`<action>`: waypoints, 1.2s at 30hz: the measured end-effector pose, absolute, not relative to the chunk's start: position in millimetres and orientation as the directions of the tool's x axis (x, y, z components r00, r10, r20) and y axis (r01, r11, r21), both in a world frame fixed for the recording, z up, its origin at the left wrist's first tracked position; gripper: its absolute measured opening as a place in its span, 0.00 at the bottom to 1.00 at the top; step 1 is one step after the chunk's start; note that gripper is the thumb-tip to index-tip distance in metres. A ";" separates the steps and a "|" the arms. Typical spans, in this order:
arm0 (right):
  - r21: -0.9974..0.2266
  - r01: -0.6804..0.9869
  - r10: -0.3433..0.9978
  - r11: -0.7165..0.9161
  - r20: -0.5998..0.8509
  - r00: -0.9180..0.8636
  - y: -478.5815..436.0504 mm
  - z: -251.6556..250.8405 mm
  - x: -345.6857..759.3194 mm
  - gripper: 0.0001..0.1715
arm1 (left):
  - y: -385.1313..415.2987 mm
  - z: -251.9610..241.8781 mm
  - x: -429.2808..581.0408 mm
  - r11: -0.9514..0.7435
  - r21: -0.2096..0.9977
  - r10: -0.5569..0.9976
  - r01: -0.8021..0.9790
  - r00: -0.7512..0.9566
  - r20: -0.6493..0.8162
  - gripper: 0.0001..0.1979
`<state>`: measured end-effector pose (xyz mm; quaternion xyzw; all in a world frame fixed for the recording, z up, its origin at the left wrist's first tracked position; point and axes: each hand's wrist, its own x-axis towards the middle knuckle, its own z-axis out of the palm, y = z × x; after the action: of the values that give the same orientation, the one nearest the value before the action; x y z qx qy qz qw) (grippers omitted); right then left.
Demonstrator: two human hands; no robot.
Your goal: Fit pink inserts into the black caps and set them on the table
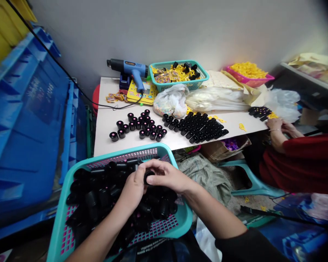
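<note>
Got a small round black plastic piece (148, 177) pinched between my left hand (134, 183) and right hand (168, 177), left fingertips hidden, above the turquoise plastic basket (186, 218). Tall blue plastic crate (24, 145)'s number's too blurry, maybe 21065.

A worker's left hand (133, 185) and right hand (168, 176) are bare, as are the forearms, with a plain black right sleeve (253, 243) ending near the elbow and small pale lettering (154, 245) printed on dark clothing (191, 246)
</note>
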<state>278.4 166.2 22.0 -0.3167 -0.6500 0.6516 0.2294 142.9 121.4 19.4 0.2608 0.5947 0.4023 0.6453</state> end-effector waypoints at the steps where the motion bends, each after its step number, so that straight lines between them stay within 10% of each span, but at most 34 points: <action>1: -0.989 0.140 0.726 0.051 -0.059 -0.685 165.6 25.0 275.7 0.28 | 122.2 19.7 139.8 0.531 0.824 0.831 -0.199 -0.069 -0.552 0.19; 7: -0.724 0.196 0.549 0.661 0.288 -0.785 184.4 45.2 250.9 0.19 | 128.6 16.7 111.8 0.610 0.722 0.749 -0.326 -0.062 -0.660 0.25; 16: -0.316 0.629 0.680 0.710 0.080 -0.728 304.2 14.6 202.0 0.17 | 132.8 14.3 79.7 0.470 0.156 0.797 -0.869 0.342 -0.498 0.18; 22: -0.347 0.631 0.705 0.694 0.150 -0.693 287.7 22.6 202.7 0.17 | 133.1 12.5 72.8 0.407 0.127 0.858 -0.904 0.331 -0.393 0.26; 29: -0.424 0.214 0.302 0.880 0.152 -0.941 219.5 56.7 224.4 0.12 | 134.9 12.8 87.3 0.408 0.116 0.877 -0.905 0.353 -0.327 0.27; 36: -0.569 0.330 0.503 0.753 0.175 -0.846 212.0 56.7 237.6 0.03 | 142.4 18.1 102.1 0.486 0.335 0.845 -0.808 0.336 -0.416 0.18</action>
<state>237.6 212.0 56.7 -0.2258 -0.9223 0.2691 0.1609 102.1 142.4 18.1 0.0340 0.2758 0.5060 0.8165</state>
